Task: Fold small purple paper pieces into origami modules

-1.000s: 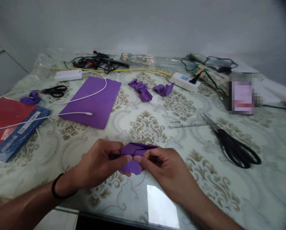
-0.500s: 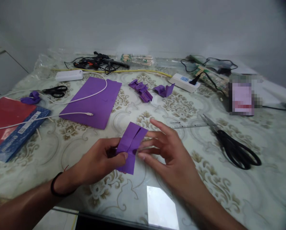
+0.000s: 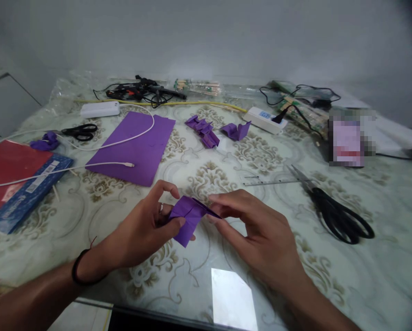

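A small creased piece of purple paper (image 3: 188,216) is held above the near part of the table, its right side bent up along a fold. My left hand (image 3: 147,225) grips its left side, thumb on top and the index finger raised and curled; a ring shows on one finger. My right hand (image 3: 257,230) pinches the paper's raised right edge between thumb and fingers. Beyond the hands lie a pleated row of folded purple paper (image 3: 204,131) and one separate folded purple piece (image 3: 236,131).
Large purple sheets (image 3: 133,151) lie at left under a white cable (image 3: 112,163). Black-handled scissors (image 3: 337,214) and a clear ruler (image 3: 271,181) rest at right. A power strip (image 3: 265,119), a phone (image 3: 346,142) and black cables (image 3: 140,89) sit farther back. Smaller scissors (image 3: 80,132) lie left.
My right hand has closed from spread fingers into a pinch on the paper's right edge. The paper, flat before, is now bent up there. My left index finger has lifted.
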